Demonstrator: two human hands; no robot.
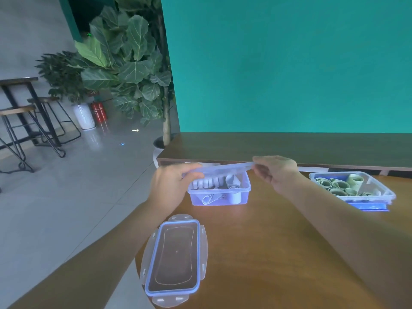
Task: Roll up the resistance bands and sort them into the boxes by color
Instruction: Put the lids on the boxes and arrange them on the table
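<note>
teal wall [289,63] | grey tiled floor [78,186] | leafy plant [129,63] | stools [44,121] | wooden table [267,253]

Your left hand [171,184] and right hand [275,172] pinch the ends of a clear lid [225,168], their fingers [194,175] holding it just above the box of white rolled bands [219,191]. Another lid [175,257] lies on the bench [278,253] below your left fingers, and the box of green rolls [350,186] sits beyond your right fingers.

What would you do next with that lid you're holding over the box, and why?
Probably lower the lid onto the box of white rolls. The left hand and right hand hold its ends just above the open box, which looks filled.
</note>
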